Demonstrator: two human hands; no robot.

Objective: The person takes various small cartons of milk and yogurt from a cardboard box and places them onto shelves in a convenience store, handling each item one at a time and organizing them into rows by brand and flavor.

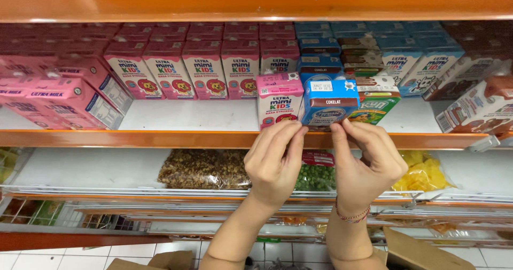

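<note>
Both my hands reach up to the orange front edge (160, 139) of a white shelf. My left hand (273, 160) has its fingertips on the edge just below a small pink milk carton (279, 100). My right hand (363, 160), with a red bracelet on the wrist, pinches at the edge just below a blue milk carton (328, 100). Whether the fingers hold a small tag or strip there is hidden. A green carton (377, 105) stands to the right of the blue one.
Rows of pink cartons (187, 69) fill the shelf's left and back; blue and white cartons (427, 61) and brown cartons (481, 107) fill the right. On the shelf below lie bags of brown nuts (203, 169), green peas (315, 177) and yellow chips (425, 173). Cardboard boxes (417, 251) sit on the tiled floor.
</note>
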